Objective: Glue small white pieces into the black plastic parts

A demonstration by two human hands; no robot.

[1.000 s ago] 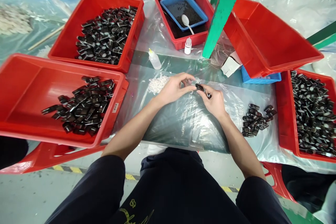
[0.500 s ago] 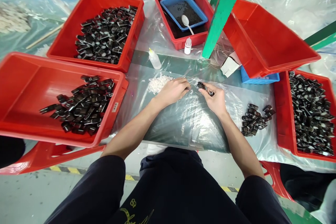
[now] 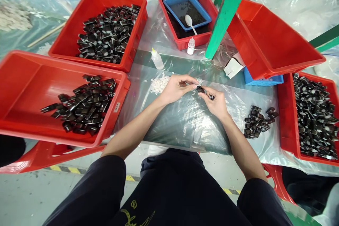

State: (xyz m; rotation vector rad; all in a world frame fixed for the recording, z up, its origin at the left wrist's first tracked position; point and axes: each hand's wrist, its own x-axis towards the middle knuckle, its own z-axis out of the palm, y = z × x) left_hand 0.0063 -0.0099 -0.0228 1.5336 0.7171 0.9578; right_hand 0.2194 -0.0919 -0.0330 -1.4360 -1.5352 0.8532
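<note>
My right hand [image 3: 216, 104] is closed around a small glossy black part [image 3: 200, 89], its near end held between thumb and fingers. Another dark end shows lower in the same hand, perhaps a second part. My left hand [image 3: 177, 87] is pinched at the far left end of the black part, fingertips touching or almost touching it. Anything tiny between those fingertips is too small to make out. Beside my left hand lies a heap of small white bits [image 3: 159, 84]. To the right of my right hand, a loose pile of similar black parts [image 3: 255, 123] rests on the plastic-covered table.
Red bins of black parts stand at left [image 3: 34, 116], back left [image 3: 57, 42] and right [image 3: 287, 120]. An empty red bin [image 3: 278, 39] tilts beside a green post [image 3: 225, 17]. Behind my hands are a squeeze bottle [image 3: 158, 60], a small bottle [image 3: 191, 46] and a blue tray [image 3: 172, 12] with a spoon [image 3: 189, 21].
My left hand has moved right from the white bits, its fingertips now at the black part. My right hand has shifted slightly left, still holding the part.
</note>
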